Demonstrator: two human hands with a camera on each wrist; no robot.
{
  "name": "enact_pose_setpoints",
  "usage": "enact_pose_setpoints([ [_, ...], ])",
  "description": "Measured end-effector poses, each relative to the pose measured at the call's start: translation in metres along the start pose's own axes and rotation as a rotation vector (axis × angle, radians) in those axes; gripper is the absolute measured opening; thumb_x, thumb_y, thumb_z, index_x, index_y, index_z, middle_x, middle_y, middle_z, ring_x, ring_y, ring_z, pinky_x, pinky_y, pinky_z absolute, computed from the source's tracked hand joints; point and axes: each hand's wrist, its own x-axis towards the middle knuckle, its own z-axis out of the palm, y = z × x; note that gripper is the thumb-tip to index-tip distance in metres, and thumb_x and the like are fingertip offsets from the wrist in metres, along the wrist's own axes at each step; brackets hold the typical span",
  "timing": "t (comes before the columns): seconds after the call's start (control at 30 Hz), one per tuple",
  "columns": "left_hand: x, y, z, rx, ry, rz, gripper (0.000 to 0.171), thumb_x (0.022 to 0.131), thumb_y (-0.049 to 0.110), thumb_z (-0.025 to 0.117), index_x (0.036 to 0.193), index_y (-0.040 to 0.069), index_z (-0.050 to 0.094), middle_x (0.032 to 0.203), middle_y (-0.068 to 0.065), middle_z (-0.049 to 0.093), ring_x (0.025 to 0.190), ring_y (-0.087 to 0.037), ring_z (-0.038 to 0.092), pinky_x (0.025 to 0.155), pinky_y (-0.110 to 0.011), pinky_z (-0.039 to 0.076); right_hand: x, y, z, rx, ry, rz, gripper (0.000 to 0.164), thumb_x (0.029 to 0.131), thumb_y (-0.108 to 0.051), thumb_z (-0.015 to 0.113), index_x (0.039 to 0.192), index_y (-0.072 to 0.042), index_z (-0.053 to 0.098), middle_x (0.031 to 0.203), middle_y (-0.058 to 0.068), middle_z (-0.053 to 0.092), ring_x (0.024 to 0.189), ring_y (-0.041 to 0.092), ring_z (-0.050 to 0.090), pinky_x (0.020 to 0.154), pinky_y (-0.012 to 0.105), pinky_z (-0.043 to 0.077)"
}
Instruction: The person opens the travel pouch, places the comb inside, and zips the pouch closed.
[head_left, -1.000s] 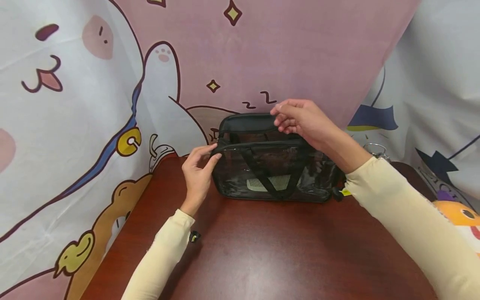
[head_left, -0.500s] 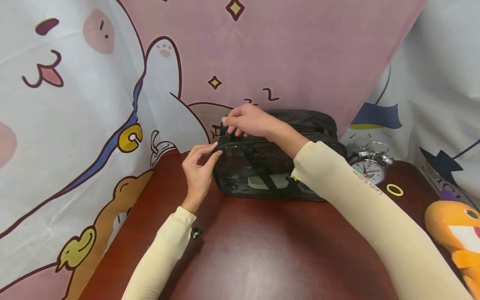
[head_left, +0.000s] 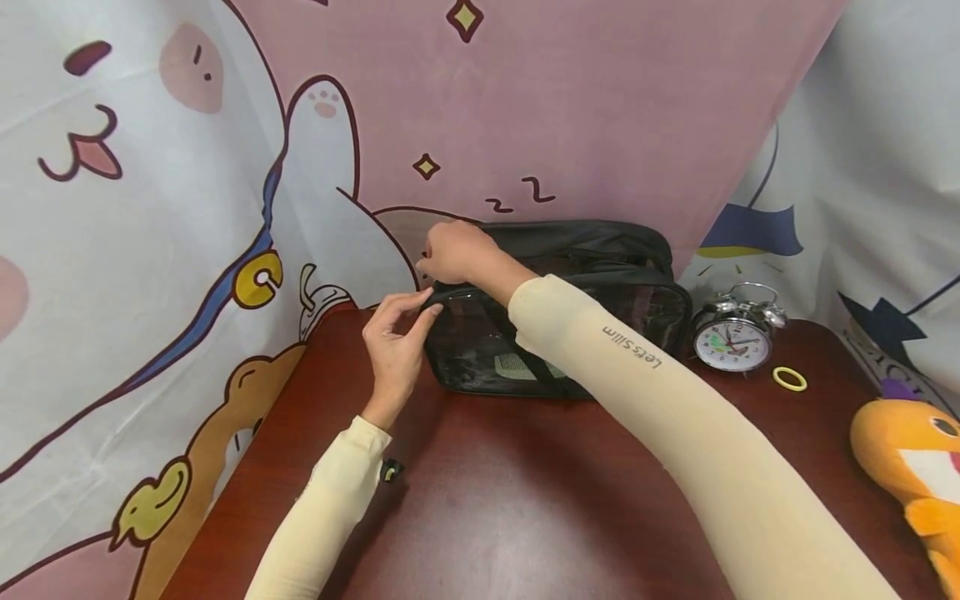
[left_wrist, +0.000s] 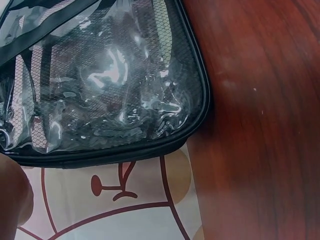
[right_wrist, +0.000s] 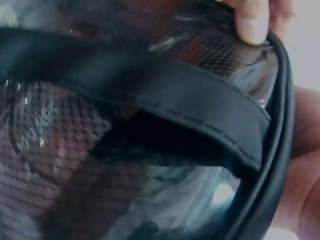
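A clear bag with black trim (head_left: 600, 321) stands on the table, black straps on its front. My left hand (head_left: 393, 342) pinches its upper left corner, thumb on the front. In the left wrist view, part of that hand (left_wrist: 14, 197) shows beside the bag's black edge (left_wrist: 115, 154). My right hand (head_left: 459, 250) is over the bag's left end, just above the left hand, fingers bent; what lies under its fingertips is hidden. The right wrist view has a strap (right_wrist: 150, 90) up close and a thumb (right_wrist: 252, 27) pressing the clear plastic near the edge.
Right of the bag stand a twin-bell alarm clock (head_left: 733, 337) and a yellow ring (head_left: 790, 379). An orange plush toy (head_left: 907, 450) is at the table's right side. Printed cloth (head_left: 622, 117) hangs close behind. My right forearm (head_left: 637, 375) crosses before the bag.
My right hand has moved left over the bag's top, from near its middle to its left end, and dipped lower. The alarm clock and ring are now uncovered. My left hand stays put.
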Motion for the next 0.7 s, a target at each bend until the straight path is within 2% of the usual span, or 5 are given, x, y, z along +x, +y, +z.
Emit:
enact_pose_setpoints([
  [0.13,0.0,0.0,0.0,-0.008,-0.007,0.008,0.026,0.087,0.003,0.086,0.112,0.013,0.084,0.106,-0.01,0.077,0.099,-0.018,0.071,0.09,-0.028,0.057,0.004,-0.008,0.0,-0.124,-0.04,0.05,0.033,0.105,-0.038,0.064,0.124,-0.013,0.073,0.13,0.007,0.073,0.121,0.029,0.068,0.104,0.051,0.057],
  [0.23,0.0,-0.001,0.001,-0.015,-0.015,0.015,0.027,0.087,0.003,0.085,0.112,0.013,0.084,0.107,-0.01,0.077,0.101,-0.019,0.071,0.09,-0.028,0.058,0.007,-0.01,-0.001,-0.167,-0.073,0.073,0.032,0.101,-0.039,0.069,0.123,-0.015,0.075,0.13,0.006,0.073,0.12,0.028,0.068,0.103,0.051,0.058],
  [0.43,0.001,-0.003,0.002,-0.002,-0.031,0.019,0.025,0.088,0.006,0.086,0.111,0.015,0.084,0.108,-0.009,0.078,0.103,-0.021,0.073,0.091,-0.029,0.058,0.012,-0.012,-0.005,-0.229,-0.129,0.107,0.043,0.097,-0.038,0.076,0.134,-0.018,0.071,0.134,0.004,0.072,0.119,0.024,0.068,0.106,0.05,0.056],
  [0.57,0.002,-0.003,0.0,0.016,-0.034,0.028,0.025,0.088,0.007,0.086,0.111,0.017,0.084,0.107,-0.008,0.079,0.102,-0.021,0.073,0.091,-0.029,0.058,0.011,-0.018,-0.007,-0.292,-0.145,0.093,0.038,0.099,-0.034,0.072,0.135,-0.02,0.071,0.133,0.002,0.072,0.119,0.023,0.067,0.108,0.05,0.055],
  [0.7,0.003,-0.004,-0.002,0.019,-0.029,0.041,0.022,0.087,0.007,0.087,0.108,0.015,0.085,0.106,-0.008,0.079,0.101,-0.021,0.074,0.091,-0.029,0.059,0.013,-0.026,-0.004,-0.355,-0.121,0.054,0.032,0.1,-0.033,0.071,0.129,-0.021,0.074,0.133,0.003,0.072,0.119,0.024,0.068,0.107,0.049,0.056],
])
